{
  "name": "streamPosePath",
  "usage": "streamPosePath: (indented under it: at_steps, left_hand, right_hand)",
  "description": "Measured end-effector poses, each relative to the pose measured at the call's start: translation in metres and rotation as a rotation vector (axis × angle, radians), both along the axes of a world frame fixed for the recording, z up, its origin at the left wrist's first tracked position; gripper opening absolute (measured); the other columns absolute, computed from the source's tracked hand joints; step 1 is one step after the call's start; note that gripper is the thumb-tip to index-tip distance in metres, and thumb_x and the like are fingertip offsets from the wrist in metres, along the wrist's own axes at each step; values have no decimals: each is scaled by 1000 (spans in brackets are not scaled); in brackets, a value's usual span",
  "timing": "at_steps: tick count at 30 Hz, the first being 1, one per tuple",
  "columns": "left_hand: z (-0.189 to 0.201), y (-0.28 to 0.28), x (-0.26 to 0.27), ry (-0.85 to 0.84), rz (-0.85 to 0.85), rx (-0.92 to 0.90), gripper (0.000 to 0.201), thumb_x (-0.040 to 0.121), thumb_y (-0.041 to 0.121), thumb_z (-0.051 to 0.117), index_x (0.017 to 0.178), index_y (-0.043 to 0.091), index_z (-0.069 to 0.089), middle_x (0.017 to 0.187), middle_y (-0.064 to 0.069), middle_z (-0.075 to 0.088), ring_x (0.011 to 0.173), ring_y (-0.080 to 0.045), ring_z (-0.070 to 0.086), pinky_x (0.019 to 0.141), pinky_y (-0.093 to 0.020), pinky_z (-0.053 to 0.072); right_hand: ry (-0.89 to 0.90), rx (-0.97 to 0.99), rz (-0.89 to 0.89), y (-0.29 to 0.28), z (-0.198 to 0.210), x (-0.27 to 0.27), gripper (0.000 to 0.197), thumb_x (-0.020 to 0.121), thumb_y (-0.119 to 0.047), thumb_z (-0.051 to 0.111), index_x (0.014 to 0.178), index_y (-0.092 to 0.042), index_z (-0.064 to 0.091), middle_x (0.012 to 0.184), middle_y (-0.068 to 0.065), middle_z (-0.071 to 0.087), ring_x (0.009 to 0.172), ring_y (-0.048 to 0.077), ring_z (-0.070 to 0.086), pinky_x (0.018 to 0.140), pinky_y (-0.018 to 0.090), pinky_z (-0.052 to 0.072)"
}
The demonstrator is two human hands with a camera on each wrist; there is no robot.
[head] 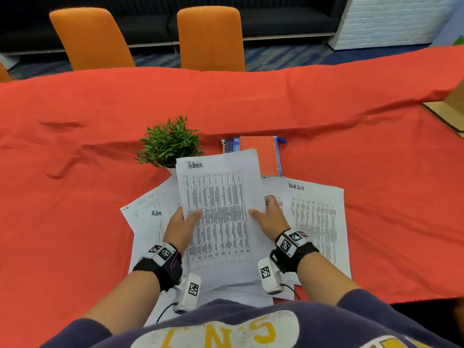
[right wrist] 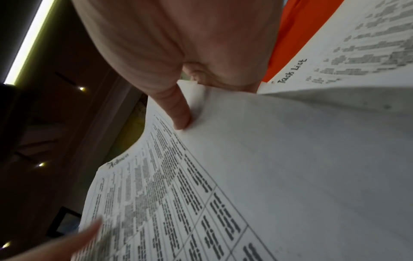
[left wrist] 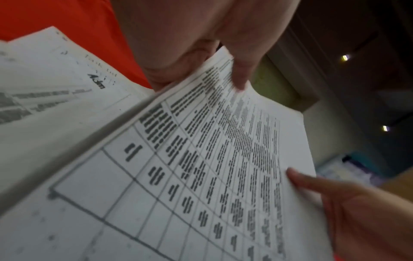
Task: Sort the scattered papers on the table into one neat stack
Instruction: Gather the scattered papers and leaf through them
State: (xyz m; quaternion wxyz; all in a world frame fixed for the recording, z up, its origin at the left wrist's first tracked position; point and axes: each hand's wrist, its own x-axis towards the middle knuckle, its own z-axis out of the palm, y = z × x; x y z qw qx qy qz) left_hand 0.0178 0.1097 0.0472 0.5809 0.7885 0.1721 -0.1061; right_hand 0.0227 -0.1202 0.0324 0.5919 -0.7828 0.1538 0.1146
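A bundle of printed sheets headed "Admin" (head: 221, 209) is lifted off the table, held at both side edges. My left hand (head: 183, 222) grips its left edge, thumb on top and fingers beneath; the left wrist view shows that thumb on the Admin bundle (left wrist: 201, 176). My right hand (head: 268, 214) grips the right edge the same way, its thumb lying on the Admin bundle (right wrist: 223, 176). A "Task List" sheet (head: 319, 217) lies flat to the right. More sheets (head: 150, 217), one also marked "Adm", lie to the left under the bundle.
A small potted plant (head: 169, 143) stands just beyond the papers. An orange notebook (head: 259, 155) with blue books under it lies behind the bundle. The table wears a red cloth (head: 75, 197). Two orange chairs (head: 211, 38) stand at the far side. A cardboard box (head: 449, 111) sits far right.
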Motion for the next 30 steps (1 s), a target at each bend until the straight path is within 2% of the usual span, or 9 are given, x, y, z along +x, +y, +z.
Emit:
streamPosePath:
  at_steps: [2, 4, 6, 10, 15, 21, 25, 28, 30]
  left_hand:
    - [-8, 7, -2, 2, -3, 113, 27, 94, 20, 56, 121, 14, 57, 109, 1, 64, 100, -20, 59, 89, -35, 50]
    - [-14, 17, -3, 13, 41, 134, 20, 94, 13, 54, 114, 13, 59, 101, -2, 64, 93, -22, 60, 73, -27, 49]
    - [-17, 30, -4, 29, 97, 119, 24, 94, 10, 53, 118, 13, 58, 106, -6, 64, 94, -23, 59, 78, -30, 47]
    - [-27, 59, -6, 66, 164, 136, 30, 93, 10, 55, 124, 12, 57, 116, -9, 63, 105, -28, 59, 93, -41, 48]
    - [-31, 80, -5, 78, 232, 145, 33, 93, 9, 57, 126, 9, 57, 120, -10, 63, 106, -29, 59, 94, -42, 47]
    - [-32, 79, -4, 68, 224, 155, 31, 92, 8, 57, 123, 9, 59, 111, -7, 64, 95, -26, 60, 84, -36, 47]
    - [-31, 76, -3, 68, 210, 156, 32, 93, 10, 57, 125, 10, 57, 112, -3, 63, 98, -24, 58, 88, -37, 47]
    - [-31, 73, -3, 69, 211, 161, 34, 93, 11, 57, 128, 11, 56, 111, -1, 60, 101, -22, 56, 92, -38, 45]
    - [-31, 72, -2, 70, 214, 160, 35, 93, 11, 57, 128, 11, 55, 114, -2, 60, 102, -23, 56, 94, -40, 45]
  right_hand:
    - [24, 46, 8, 7, -5, -1, 32, 91, -21, 60, 110, -17, 34, 106, 1, 60, 93, 21, 64, 75, 32, 55]
    - [55, 65, 9, 7, -15, -1, 33, 91, -19, 60, 112, -17, 34, 103, 4, 59, 81, 20, 62, 74, 38, 56]
    - [112, -76, 11, -2, -28, 0, 37, 89, -21, 62, 116, -18, 36, 106, 6, 54, 79, 19, 57, 68, 35, 52]
    - [335, -587, -56, -32, -62, 1, 57, 83, -30, 70, 128, -11, 40, 131, 18, 39, 123, 35, 41, 95, 43, 44]
    - [463, -584, -174, -50, -89, 2, 84, 74, -15, 75, 140, -10, 23, 140, 19, 35, 130, 36, 32, 104, 50, 38]
    - [378, -660, -134, -46, -92, -1, 55, 78, -4, 64, 125, -10, 37, 118, 16, 53, 112, 34, 49, 93, 50, 48]
    - [266, -737, -11, -40, -84, -9, 29, 83, -6, 62, 109, -10, 49, 108, 11, 55, 96, 27, 57, 84, 43, 52]
    - [162, -634, -26, -35, -80, -15, 15, 87, 3, 49, 86, -11, 43, 83, 6, 50, 67, 18, 48, 66, 35, 49]
    - [131, -587, -31, -34, -74, -20, 16, 90, 4, 45, 86, -11, 40, 72, 1, 45, 57, 14, 41, 56, 32, 43]
